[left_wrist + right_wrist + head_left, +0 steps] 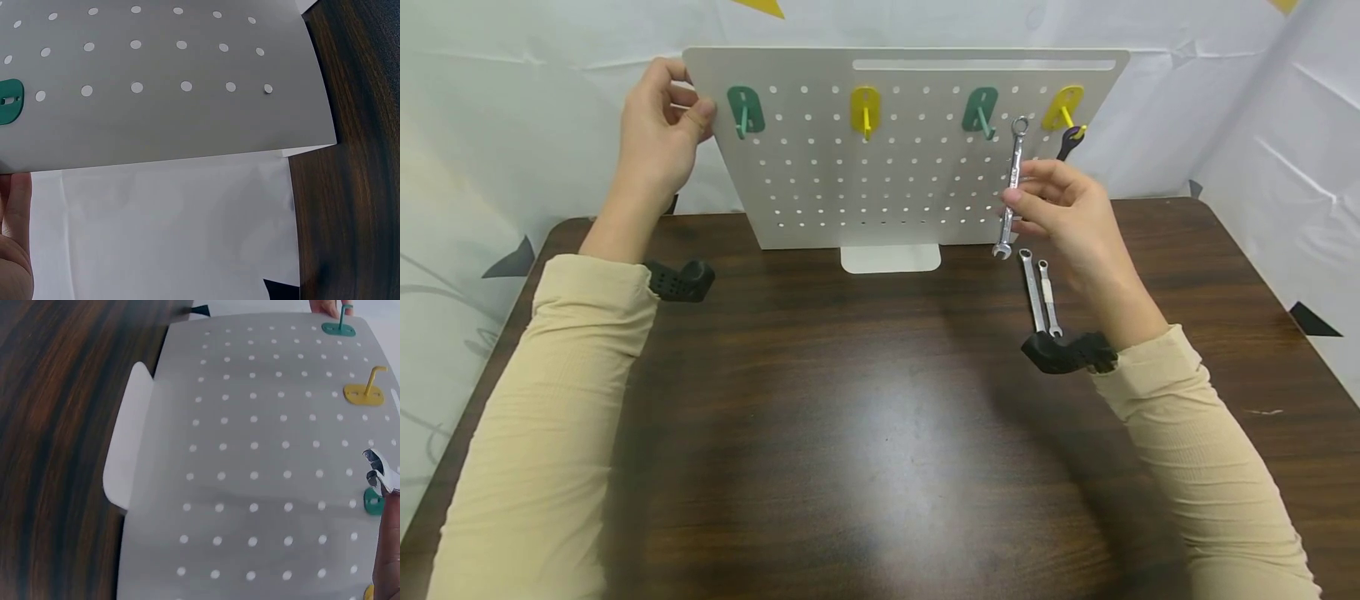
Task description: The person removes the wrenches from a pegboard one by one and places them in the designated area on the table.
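Observation:
A grey pegboard (880, 183) stands at the back of the table, with green and yellow hooks along its upper part. My left hand (662, 133) grips its upper left edge between thumb and fingers. In my right hand (1067, 204), a silver combination wrench (1015, 162) is pinched upright, ring end up, in front of the board. That ring end is just below and right of the right-hand green hook (981, 112). A black-headed wrench (1071, 142) hangs on the far right yellow hook (1064, 107), partly hidden behind my hand. In the right wrist view, the held wrench's open end (378, 472) shows.
Two more wrenches lie on the dark wooden table (850, 417) right of the board: a plain one (1032, 287) and one with a white band (1047, 292). The other green hook (745, 110) and yellow hook (866, 110) carry nothing. White sheeting (1225, 108) surrounds the table's back.

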`<state>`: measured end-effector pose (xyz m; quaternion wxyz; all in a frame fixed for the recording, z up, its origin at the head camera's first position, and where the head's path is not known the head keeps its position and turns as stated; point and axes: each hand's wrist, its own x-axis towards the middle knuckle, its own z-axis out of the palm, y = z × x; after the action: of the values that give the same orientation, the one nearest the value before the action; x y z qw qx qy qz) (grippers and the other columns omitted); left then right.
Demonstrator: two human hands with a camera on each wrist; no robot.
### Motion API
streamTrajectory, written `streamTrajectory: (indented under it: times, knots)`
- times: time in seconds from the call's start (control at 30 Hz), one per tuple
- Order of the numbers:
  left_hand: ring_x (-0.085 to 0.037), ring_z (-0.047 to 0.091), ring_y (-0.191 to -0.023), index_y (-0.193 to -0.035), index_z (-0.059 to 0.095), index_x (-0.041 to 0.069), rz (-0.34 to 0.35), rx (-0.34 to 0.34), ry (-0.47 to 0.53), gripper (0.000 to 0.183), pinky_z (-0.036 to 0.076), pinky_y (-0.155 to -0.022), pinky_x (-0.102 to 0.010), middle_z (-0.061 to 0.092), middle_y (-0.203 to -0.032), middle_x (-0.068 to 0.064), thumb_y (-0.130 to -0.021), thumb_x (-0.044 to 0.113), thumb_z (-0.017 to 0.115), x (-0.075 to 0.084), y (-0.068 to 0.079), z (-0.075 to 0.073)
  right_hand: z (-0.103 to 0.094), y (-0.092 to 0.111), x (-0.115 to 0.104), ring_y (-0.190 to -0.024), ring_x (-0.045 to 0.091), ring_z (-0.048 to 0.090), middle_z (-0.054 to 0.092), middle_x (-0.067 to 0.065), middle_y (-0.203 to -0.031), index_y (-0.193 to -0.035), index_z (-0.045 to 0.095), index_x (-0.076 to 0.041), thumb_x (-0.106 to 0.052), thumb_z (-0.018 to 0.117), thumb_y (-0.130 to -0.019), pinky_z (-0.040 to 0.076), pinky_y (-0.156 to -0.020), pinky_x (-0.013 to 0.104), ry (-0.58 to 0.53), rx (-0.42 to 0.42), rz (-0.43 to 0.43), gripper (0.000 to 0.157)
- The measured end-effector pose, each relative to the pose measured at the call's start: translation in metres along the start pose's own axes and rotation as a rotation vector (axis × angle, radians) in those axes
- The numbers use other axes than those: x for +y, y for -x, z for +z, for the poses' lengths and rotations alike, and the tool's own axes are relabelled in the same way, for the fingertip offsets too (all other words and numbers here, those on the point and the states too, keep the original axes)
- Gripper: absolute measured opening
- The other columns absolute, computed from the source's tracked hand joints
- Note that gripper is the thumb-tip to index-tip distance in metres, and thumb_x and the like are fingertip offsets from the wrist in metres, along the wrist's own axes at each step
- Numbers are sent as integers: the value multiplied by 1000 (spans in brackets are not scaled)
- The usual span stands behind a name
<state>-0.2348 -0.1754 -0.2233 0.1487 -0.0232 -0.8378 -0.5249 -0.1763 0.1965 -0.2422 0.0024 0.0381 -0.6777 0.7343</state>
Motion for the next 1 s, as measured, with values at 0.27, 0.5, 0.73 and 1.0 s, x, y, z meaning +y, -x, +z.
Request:
streamTrajectory:
  times: [0.27, 0.5, 0.73, 1.0]
  knots:
    - [2, 52, -84, -115, 53, 21, 4, 3, -2, 19, 52, -103, -25, 46, -89, 14, -97, 18, 52, 1, 1, 0, -21, 0, 13, -72, 4, 65, 68, -6, -77, -93, 64, -12, -2, 70, -84, 58, -65, 15, 0, 38, -4, 15]
    - [2, 51, -83, -113, 52, 23, -15, 1, -14, 18, 52, -103, -25, 45, -88, 14, -96, 20, 52, 3, 1, 0, -45, 2, 25, -70, 4, 65, 68, -7, -78, -90, 64, -13, -1, 67, -86, 59, -64, 16, -3, 31, 24, 13]
    - [2, 51, -82, -113, 52, 22, -17, 6, -15, 18, 52, -103, -26, 44, -88, 14, -96, 20, 52, 2, 2, 0, -65, 3, 38, -68, 3, 63, 68, -8, -78, -89, 64, -13, -2, 67, -87, 59, -61, 17, 37, 19, 64, 11]
    - [2, 52, -84, -115, 53, 23, -17, 5, -5, 19, 52, -103, -25, 46, -89, 15, -96, 20, 52, 0, 0, 1, -84, 6, 50, -72, 0, 63, 68, -12, -78, -86, 64, -18, -7, 67, -88, 59, -62, 16, 157, 35, 127, 12]
